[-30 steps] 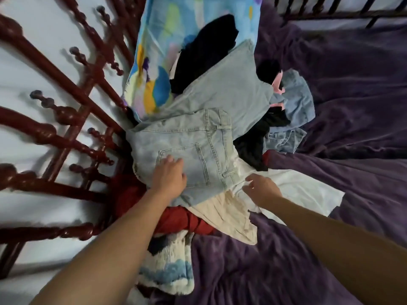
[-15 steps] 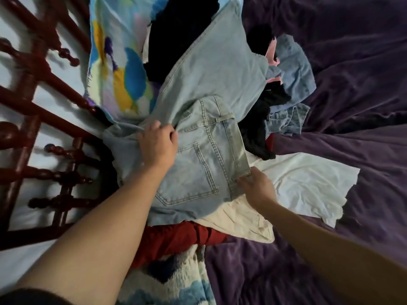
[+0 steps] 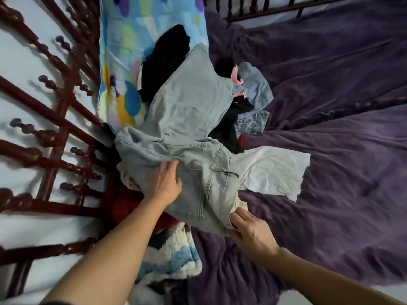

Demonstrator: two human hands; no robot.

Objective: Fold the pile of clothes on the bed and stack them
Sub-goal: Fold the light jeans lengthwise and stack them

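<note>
The pale denim jeans (image 3: 193, 119) are lying atop the clothes pile on the bed (image 3: 334, 102). The left hand (image 3: 164, 184) is pressing them, fingers fairly straight, while the right hand (image 3: 251, 232) is pinching their near edge.

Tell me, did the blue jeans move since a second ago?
Yes. The jeans slid toward the person, past the near edge of the white cloth, with the right hand pinching them.

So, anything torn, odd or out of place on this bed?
The white cloth right of the jeans has a jagged, notched lower edge; it may be torn or roughly cut. Nothing else stands out; the rest is simply unfolded.
</note>
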